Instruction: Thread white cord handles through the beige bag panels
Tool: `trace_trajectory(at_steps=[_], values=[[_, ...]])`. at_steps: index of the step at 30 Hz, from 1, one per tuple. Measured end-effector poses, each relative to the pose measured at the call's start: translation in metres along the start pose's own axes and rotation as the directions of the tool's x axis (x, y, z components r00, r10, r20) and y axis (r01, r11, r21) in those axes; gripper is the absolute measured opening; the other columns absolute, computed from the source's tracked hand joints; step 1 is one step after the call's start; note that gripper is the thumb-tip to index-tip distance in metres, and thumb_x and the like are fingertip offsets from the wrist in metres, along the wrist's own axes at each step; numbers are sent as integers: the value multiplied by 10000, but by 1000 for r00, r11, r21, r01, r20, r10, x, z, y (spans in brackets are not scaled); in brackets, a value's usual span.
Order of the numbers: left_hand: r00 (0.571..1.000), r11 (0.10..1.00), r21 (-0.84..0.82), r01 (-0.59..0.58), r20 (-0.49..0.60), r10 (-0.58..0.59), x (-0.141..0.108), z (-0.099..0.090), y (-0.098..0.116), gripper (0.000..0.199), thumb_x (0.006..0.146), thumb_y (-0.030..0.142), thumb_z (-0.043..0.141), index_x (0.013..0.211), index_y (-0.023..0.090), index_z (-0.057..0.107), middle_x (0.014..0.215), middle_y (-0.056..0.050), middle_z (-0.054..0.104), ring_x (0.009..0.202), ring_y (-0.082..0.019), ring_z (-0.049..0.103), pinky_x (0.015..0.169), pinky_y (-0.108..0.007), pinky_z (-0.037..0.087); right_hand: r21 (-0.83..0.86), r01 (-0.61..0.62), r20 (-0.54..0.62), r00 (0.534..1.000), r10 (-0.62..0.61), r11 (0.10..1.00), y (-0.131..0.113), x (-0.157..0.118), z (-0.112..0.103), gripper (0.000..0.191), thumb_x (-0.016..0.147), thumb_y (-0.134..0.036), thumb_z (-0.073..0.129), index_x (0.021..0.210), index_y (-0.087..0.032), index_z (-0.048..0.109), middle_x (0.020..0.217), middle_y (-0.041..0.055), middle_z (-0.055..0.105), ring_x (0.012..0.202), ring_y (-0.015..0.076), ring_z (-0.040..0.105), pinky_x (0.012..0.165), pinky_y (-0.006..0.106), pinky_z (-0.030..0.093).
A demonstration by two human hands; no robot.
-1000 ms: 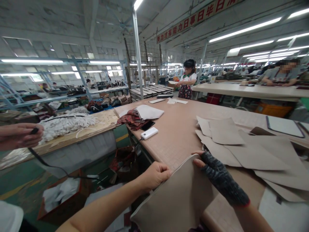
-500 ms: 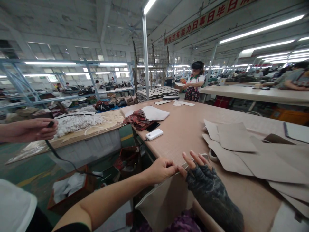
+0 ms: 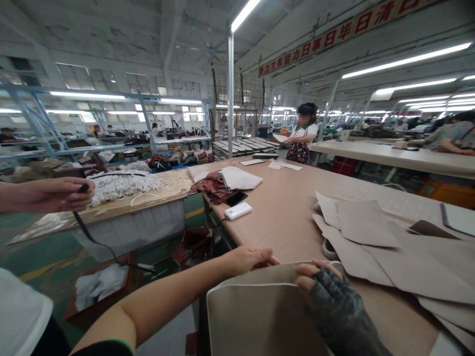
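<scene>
A beige panel with a white-trimmed edge [image 3: 260,316] tilts up at the near table edge, its lower part running out of view. At its far rim my left hand [image 3: 250,258], bare, has its fingers curled on the edge, partly hidden behind it. My right hand [image 3: 330,296], in a grey fingerless glove, is closed over the same panel farther right. Some of its fingertips are blurred or tucked out of sight. Several loose beige pieces [image 3: 408,257] lie in an overlapping pile to the right of this hand.
Another person's hand [image 3: 70,194] at left holds a black cable [image 3: 87,232]. A white power bank [image 3: 238,211], a phone [image 3: 236,198] and a patterned red cloth [image 3: 211,188] lie on the table [image 3: 282,217]. A box [image 3: 100,289] stands on the floor. A co-worker [image 3: 301,133] stands beyond.
The panel has come up and shows more of its face. My right hand's spread fingers have closed over its edge, and my left hand stays at the rim. The view has shifted slightly.
</scene>
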State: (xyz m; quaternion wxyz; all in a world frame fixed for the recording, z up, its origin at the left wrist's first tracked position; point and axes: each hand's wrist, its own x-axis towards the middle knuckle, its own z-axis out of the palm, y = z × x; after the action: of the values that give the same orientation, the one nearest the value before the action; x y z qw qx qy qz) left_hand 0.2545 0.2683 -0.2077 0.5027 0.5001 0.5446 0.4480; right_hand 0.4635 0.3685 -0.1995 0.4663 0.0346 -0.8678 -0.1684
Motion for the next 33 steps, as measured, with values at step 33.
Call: trace_trajectory(at_steps=[33], values=[[984, 811, 565, -153, 14, 176, -67, -11, 27, 446, 890, 370, 513, 1280, 162, 579, 1258, -71, 620, 1109, -216, 590, 984, -261, 392, -88, -338, 123, 930, 347, 937, 20, -27, 9, 225, 927, -235, 405, 1042, -181, 591, 1065, 91, 668, 984, 247, 616, 870, 409, 432]])
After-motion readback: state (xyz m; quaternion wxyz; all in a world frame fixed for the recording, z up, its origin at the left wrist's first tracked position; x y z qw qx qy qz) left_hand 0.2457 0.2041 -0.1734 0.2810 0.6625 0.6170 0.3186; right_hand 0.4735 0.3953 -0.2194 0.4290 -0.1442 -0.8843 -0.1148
